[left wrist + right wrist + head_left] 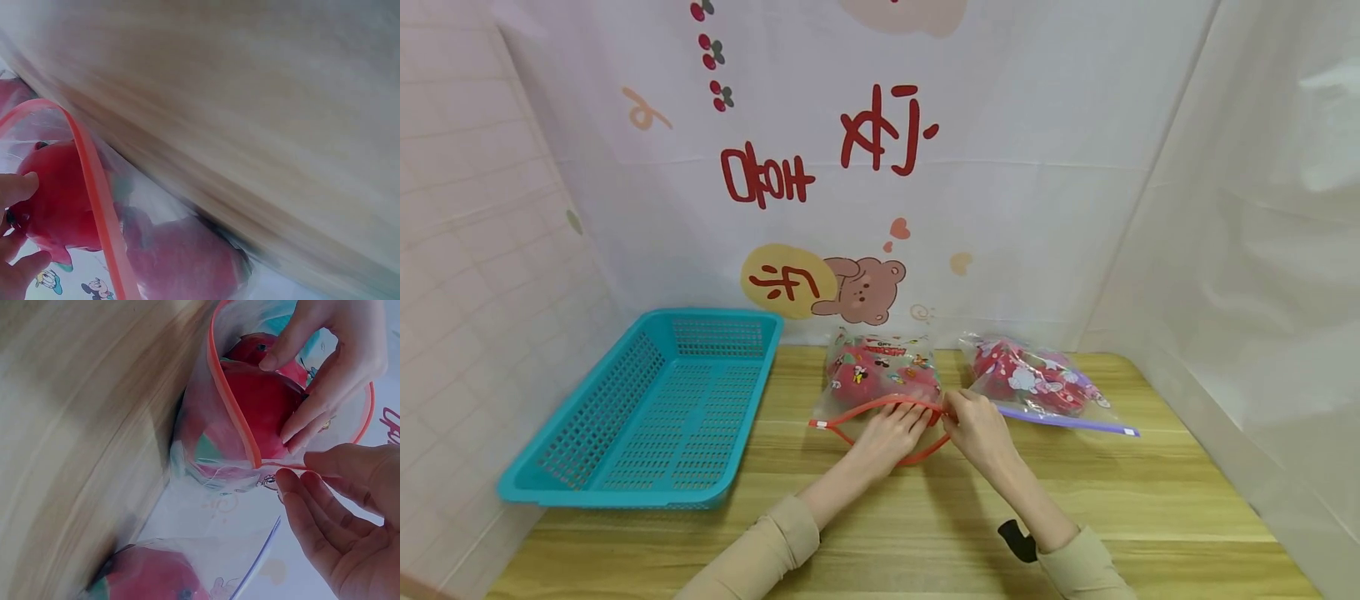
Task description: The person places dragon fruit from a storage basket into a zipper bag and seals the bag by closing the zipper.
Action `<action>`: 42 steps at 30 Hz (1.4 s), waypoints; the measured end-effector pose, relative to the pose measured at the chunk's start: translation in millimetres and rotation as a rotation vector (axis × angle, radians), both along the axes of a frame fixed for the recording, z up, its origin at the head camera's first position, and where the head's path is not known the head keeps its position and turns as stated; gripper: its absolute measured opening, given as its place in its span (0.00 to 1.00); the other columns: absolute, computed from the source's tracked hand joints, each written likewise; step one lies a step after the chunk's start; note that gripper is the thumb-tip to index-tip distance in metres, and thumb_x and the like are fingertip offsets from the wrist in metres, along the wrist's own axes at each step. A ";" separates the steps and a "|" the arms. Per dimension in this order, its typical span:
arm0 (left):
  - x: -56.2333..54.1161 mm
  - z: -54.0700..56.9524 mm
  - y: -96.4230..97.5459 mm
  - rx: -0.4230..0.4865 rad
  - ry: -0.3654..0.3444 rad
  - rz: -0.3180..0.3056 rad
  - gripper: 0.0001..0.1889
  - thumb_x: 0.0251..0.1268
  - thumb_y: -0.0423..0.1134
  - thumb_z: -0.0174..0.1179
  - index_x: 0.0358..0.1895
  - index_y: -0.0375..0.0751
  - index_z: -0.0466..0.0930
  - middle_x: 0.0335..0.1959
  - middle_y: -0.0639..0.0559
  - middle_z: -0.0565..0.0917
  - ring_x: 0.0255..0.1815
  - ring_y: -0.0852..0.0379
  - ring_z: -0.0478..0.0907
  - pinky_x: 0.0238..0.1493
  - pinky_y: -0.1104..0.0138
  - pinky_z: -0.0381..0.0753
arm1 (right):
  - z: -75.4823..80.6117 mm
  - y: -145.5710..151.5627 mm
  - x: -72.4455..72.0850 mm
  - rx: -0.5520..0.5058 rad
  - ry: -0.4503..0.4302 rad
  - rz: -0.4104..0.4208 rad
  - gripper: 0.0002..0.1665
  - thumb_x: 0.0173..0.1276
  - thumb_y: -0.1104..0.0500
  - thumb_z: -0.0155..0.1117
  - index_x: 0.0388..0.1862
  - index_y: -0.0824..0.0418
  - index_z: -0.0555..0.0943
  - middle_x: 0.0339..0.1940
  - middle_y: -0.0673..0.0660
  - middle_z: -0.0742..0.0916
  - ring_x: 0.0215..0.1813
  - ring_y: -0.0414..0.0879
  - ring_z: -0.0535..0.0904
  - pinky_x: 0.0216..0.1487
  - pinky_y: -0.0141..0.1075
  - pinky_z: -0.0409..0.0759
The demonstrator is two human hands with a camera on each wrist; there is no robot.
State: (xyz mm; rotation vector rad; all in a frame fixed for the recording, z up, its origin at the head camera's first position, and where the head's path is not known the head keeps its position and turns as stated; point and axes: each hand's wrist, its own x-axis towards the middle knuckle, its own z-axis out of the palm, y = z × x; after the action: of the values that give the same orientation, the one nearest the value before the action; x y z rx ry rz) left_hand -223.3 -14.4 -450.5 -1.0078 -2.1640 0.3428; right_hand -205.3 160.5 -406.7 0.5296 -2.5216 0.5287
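Note:
A clear zip bag with a red zipper edge [883, 346] and cartoon prints stands open-mouthed on the table. My left hand [883, 437] reaches into it, thumb and fingers around a red dragon fruit [259, 403]; the same dragon fruit [59, 194] shows under the fingers in the left wrist view. Another red fruit [250, 347] lies beside it inside the bag. At the right end of the mouth, my right hand [981, 429] pinches the red zipper edge [240, 428] between thumb and fingertips.
To the right lies a second clear bag [1037, 379] with a purple zipper, holding red fruit. A teal plastic basket [748, 400] stands at left on the wooden table [880, 558]. A printed white cloth [1015, 208] hangs behind.

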 end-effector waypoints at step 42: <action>20.0 17.7 -47.9 0.313 -0.093 -0.270 0.11 0.58 0.32 0.61 0.44 0.43 0.84 0.39 0.54 0.87 0.38 0.60 0.84 0.39 0.70 0.83 | -25.1 21.7 0.6 0.232 0.214 0.186 0.28 0.43 0.70 0.74 0.46 0.55 0.81 0.34 0.52 0.81 0.26 0.40 0.72 0.22 0.29 0.69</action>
State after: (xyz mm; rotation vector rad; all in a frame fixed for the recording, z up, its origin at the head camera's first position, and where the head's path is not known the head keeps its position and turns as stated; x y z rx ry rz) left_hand -203.3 -62.3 -432.8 -1.1305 -2.0451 -0.1685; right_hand -204.7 182.2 -431.8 0.8656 -2.3532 0.2297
